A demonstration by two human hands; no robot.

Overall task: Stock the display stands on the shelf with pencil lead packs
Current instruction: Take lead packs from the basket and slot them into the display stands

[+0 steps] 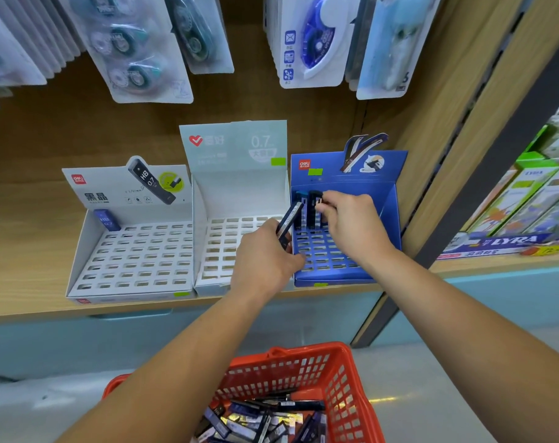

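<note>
Three slotted display stands sit side by side on the wooden shelf: a white one on the left with one blue pack in its back corner, a pale one in the middle, and a blue one on the right. My left hand grips a dark pencil lead pack over the blue stand's left edge. My right hand pinches the top of a dark pack standing in the blue stand's back row, next to a blue-topped pack.
A red basket below my arms holds several loose lead packs. Correction tape cards hang above the stands. A wooden divider borders the blue stand's right side, with boxed goods beyond it.
</note>
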